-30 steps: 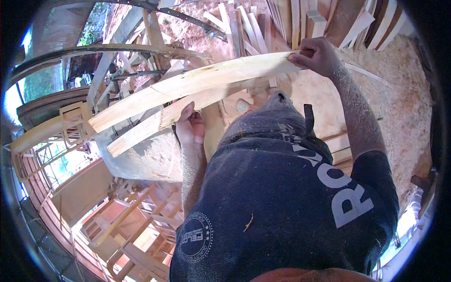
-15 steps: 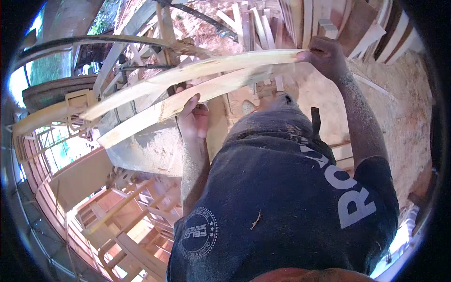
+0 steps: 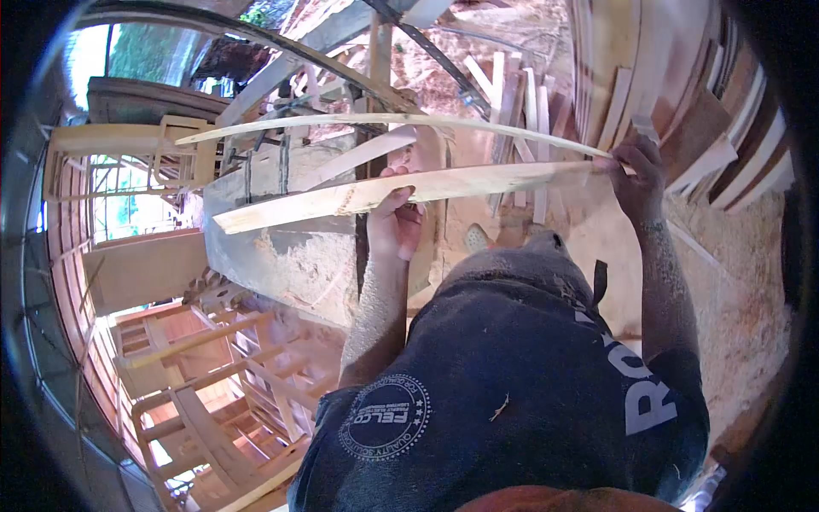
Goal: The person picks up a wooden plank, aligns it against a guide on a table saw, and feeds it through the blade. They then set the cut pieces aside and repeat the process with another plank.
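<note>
My left hand (image 3: 397,224) is closed on a pale wooden board (image 3: 478,182), gripping its lower edge with the thumb in front. The board runs nearly level across the view, its left end dipping a little. My right hand (image 3: 636,175) pinches the right end of this board together with the end of a thinner-looking, slightly bowed wooden strip (image 3: 341,119). That strip extends above the board, apart from it toward the left, and shows mostly its narrow edge. Sawdust covers both forearms.
A grey, dust-covered machine table (image 3: 290,264) lies behind the board. Several wooden planks (image 3: 734,145) lean at the upper right, and loose offcuts (image 3: 520,111) stand beside them. Wooden furniture frames (image 3: 213,410) stand at lower left. Sandy ground (image 3: 725,256) is at the right.
The bowed strip has turned from showing its broad face to its edge, and the gap to the board has widened. Both hands appear lower and further right in view, still holding the wood.
</note>
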`<state>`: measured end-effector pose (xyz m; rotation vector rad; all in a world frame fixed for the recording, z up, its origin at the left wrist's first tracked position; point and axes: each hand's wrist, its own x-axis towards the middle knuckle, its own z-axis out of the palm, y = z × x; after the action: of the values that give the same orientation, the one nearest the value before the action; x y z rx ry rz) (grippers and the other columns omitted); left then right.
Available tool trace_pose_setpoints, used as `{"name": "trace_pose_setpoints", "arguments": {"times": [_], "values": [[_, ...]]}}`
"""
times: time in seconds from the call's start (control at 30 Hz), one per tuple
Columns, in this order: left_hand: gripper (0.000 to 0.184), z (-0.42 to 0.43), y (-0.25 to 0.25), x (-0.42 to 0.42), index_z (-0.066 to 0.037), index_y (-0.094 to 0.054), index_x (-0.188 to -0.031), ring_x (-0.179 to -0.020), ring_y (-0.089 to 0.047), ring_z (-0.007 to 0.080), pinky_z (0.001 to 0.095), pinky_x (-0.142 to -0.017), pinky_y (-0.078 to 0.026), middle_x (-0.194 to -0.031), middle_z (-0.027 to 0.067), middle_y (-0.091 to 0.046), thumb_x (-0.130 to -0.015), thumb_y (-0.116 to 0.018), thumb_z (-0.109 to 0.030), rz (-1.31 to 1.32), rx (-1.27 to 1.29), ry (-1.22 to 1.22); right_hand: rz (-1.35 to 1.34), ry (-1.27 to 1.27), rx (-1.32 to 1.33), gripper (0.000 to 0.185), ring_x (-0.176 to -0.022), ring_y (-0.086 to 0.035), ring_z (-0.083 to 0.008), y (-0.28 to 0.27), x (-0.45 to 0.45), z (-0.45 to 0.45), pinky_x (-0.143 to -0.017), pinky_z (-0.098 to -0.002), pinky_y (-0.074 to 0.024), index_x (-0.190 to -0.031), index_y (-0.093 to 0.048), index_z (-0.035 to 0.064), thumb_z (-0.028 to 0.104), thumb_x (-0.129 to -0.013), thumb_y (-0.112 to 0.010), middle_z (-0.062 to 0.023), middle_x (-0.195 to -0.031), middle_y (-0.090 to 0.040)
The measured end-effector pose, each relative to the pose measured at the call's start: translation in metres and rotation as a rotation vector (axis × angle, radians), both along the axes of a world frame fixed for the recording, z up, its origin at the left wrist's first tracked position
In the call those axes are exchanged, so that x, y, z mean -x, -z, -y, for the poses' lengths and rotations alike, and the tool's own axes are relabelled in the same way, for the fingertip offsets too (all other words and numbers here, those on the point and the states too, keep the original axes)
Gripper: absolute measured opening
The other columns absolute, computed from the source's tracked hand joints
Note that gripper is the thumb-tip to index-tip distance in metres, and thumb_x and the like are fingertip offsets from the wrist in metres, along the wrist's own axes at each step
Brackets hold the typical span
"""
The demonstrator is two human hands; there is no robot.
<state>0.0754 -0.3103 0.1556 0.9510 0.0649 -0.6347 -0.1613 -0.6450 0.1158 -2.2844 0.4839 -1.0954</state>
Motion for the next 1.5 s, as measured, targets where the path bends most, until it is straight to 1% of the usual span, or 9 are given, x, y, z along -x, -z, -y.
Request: {"name": "trace_pose_setpoints", "arguments": {"times": [0.23, 0.33, 0.6, 0.7, 0.83, 0.93, 1.3, 1.43, 1.5], "values": [[0.051, -0.011, 0.012, -0.005, -0.012, -0.059, -0.128, -0.119, -0.065, 0.0199, 0.0362, -0.103, -0.056, -0.126, 0.006, -0.067, -0.085, -0.064, 0.014, -0.085, 0.12, -0.059, 0.031, -0.037, 0.114, 0.021, -0.083, -0.062, -0.0311, -0.015, -0.012, 0.003, -0.076, -0.0408, -0.0503, -0.084, -0.066, 0.0036, 0.002, -0.068, -0.079, -0.0106, -0.085, -0.062], [0.051, -0.008, 0.005, 0.002, -0.013, -0.06, -0.134, -0.108, -0.067, 0.014, 0.0302, -0.088, -0.057, -0.124, 0.0013, -0.068, -0.088, -0.064, 0.007, -0.048, 0.033, -0.132, 0.049, -0.062, 0.091, 0.02, -0.084, -0.062, -0.0298, -0.015, -0.019, 0.003, -0.076, -0.0402, -0.0499, -0.085, -0.068, 0.0037, 0.002, -0.069, -0.08, -0.0104, -0.087, -0.063], [0.047, -0.018, -0.005, 0.008, -0.01, -0.047, -0.147, -0.116, -0.063, 0.0205, 0.036, -0.099, -0.051, -0.128, 0.0092, -0.063, -0.102, -0.061, -0.01, 0.076, -0.171, -0.263, -0.047, -0.263, -0.093, 0.011, -0.076, -0.062, -0.0268, -0.022, -0.046, -0.003, -0.07, -0.038, -0.048, -0.08, -0.069, 0.0023, 0.004, -0.079, -0.08, -0.0093, -0.077, -0.062], [0.029, -0.043, 0.016, 0.002, -0.011, -0.055, -0.132, -0.108, -0.065, 0.0216, 0.0397, -0.096, -0.055, -0.12, 0.0089, -0.065, -0.108, -0.056, -0.027, -0.087, 0.075, -0.523, -0.136, -0.304, -0.134, 0.012, -0.072, -0.061, -0.0253, -0.021, -0.057, -0.008, -0.067, -0.0374, -0.0476, -0.079, -0.069, 0.0029, 0.006, -0.082, -0.08, -0.0091, -0.075, -0.061], [0.073, -0.088, 0.012, 0.003, -0.007, -0.063, -0.106, -0.062, -0.05, 0.0136, 0.0302, -0.06, -0.045, -0.073, 0.0, -0.049, -0.098, -0.043, -0.077, -0.177, 0.231, -0.743, -0.161, -0.359, -0.082, 0.015, -0.071, -0.06, -0.0242, -0.006, -0.072, -0.017, -0.066, -0.0374, -0.0484, -0.08, -0.067, 0.0033, 0.008, -0.084, -0.08, -0.01, -0.077, -0.063], [0.078, -0.129, 0.025, 0.003, -0.006, -0.062, -0.097, -0.051, -0.042, 0.0106, 0.0276, -0.05, -0.037, -0.062, -0.0036, -0.042, -0.096, -0.039, -0.081, -0.164, 0.519, -0.682, -0.171, -0.446, -0.09, 0.015, -0.072, -0.061, -0.024, -0.01, -0.081, -0.029, -0.068, -0.0375, -0.0497, -0.083, -0.066, 0.0029, 0.008, -0.085, -0.08, -0.0104, -0.079, -0.064], [0.068, -0.227, 0.029, 0.023, -0.011, -0.057, -0.091, -0.053, -0.035, 0.0124, 0.0289, -0.048, -0.031, -0.06, -0.0026, -0.036, -0.1, -0.035, -0.075, -0.218, 0.216, -1.177, -0.208, -0.589, -0.036, 0.014, -0.068, -0.06, -0.023, -0.031, -0.136, -0.112, -0.066, -0.0342, -0.0482, -0.08, -0.067, 0.001, 0.006, -0.085, -0.079, -0.01, -0.075, -0.061], [0.057, -0.297, 0.051, 0.043, -0.01, -0.057, -0.102, -0.078, -0.061, 0.0296, 0.0526, -0.074, -0.056, -0.085, 0.0095, -0.058, -0.105, -0.035, -0.063, -0.149, 0.158, -1.372, -0.238, -0.612, 0.0, 0.019, -0.065, -0.055, -0.0193, -0.041, -0.149, -0.147, -0.063, -0.0328, -0.0452, -0.077, -0.062, 0.0002, 0.005, -0.087, -0.078, -0.008, -0.072, -0.059], [0.052, -0.323, 0.035, 0.065, -0.002, -0.041, -0.144, -0.134, -0.047, 0.0377, 0.0654, -0.115, -0.038, -0.144, 0.0214, -0.043, -0.108, -0.042, -0.04, -0.136, 0.12, -1.443, -0.26, -0.588, -0.006, 0.021, -0.065, -0.052, -0.0166, -0.041, -0.151, -0.159, -0.062, -0.0321, -0.0439, -0.076, -0.061, 0.0, 0.005, -0.088, -0.077, -0.0067, -0.071, -0.057]]}}
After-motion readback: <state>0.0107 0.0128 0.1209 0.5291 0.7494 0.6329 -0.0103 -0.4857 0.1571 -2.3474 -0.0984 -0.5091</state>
